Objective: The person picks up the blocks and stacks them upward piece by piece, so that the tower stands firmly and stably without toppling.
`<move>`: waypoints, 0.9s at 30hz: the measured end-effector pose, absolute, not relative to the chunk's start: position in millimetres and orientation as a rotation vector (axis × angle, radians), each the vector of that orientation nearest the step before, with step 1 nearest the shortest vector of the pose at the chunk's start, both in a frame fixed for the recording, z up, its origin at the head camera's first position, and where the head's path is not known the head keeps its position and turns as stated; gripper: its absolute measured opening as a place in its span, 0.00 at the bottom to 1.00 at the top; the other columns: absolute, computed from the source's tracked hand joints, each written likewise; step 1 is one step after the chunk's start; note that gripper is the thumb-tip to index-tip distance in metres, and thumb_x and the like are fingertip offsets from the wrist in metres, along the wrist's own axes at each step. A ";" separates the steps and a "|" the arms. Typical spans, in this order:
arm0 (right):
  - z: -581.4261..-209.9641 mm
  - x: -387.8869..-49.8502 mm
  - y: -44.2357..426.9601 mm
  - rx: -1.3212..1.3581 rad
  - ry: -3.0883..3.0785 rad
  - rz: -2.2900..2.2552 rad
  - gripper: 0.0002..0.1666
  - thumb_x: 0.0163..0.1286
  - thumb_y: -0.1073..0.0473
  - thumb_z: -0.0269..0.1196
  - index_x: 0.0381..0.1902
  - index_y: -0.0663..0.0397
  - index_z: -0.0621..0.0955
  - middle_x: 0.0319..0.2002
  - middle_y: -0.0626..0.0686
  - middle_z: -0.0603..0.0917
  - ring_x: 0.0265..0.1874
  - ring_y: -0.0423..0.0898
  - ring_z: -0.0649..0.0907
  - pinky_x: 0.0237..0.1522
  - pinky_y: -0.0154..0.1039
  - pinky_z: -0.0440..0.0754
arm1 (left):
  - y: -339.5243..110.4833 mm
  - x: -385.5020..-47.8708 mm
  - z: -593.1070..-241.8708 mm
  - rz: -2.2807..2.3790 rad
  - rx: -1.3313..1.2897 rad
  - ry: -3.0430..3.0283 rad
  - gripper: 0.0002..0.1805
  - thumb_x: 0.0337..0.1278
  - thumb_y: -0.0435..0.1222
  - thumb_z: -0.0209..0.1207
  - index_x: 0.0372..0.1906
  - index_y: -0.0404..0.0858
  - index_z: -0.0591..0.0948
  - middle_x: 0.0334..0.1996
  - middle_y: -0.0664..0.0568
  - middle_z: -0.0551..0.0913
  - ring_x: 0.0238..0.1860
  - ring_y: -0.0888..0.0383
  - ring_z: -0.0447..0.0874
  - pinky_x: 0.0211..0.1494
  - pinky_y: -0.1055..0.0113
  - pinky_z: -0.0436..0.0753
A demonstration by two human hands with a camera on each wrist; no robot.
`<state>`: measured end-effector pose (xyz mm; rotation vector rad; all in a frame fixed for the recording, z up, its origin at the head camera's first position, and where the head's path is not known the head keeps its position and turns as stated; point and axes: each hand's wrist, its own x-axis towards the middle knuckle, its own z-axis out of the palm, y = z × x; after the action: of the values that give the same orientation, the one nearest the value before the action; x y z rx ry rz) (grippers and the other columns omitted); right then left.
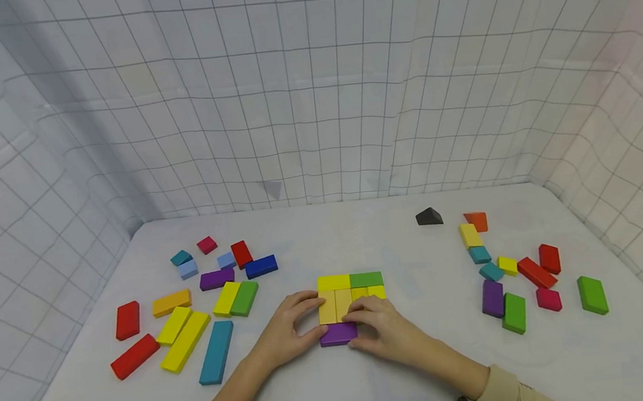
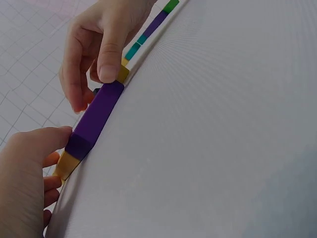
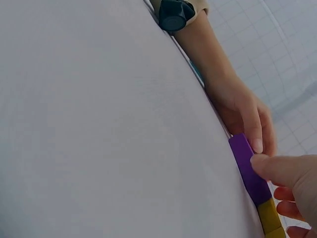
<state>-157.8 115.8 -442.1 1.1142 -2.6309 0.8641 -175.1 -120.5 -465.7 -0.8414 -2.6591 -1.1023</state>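
A flat group of blocks lies in front of me: a yellow block (image 1: 333, 282) and green block (image 1: 366, 279) along the far side, light orange blocks (image 1: 327, 308) in the middle, and a purple block (image 1: 338, 334) at the near side. My left hand (image 1: 288, 329) is at the group's left side, thumb touching the purple block's left end, fingers along an orange block. My right hand (image 1: 383, 330) pinches the purple block's right part with thumb and index finger; its other fingers reach over yellow blocks (image 1: 375, 292) and partly hide them.
Left of the group lie loose blocks, among them a long teal block (image 1: 216, 352), a long yellow block (image 1: 186, 341) and a red block (image 1: 135, 356). To the right are a purple block (image 1: 492, 298), green block (image 1: 593, 295) and several others. A black block (image 1: 429, 216) stands farther back.
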 end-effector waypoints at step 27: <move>-436.2 -152.9 353.2 0.783 -2.622 0.872 0.23 0.46 0.78 0.67 0.42 0.60 0.79 0.37 0.50 0.80 0.37 0.33 0.76 0.37 0.21 0.75 | -120.8 -175.6 -467.8 -1.129 -0.797 -2.716 0.25 0.49 0.47 0.63 0.54 0.45 0.78 0.56 0.54 0.72 0.58 0.56 0.67 0.60 0.53 0.70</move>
<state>-152.9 353.2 -436.2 0.7834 -2.6216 0.8719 -175.6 -120.8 -467.8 -0.7968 -2.7163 -1.1294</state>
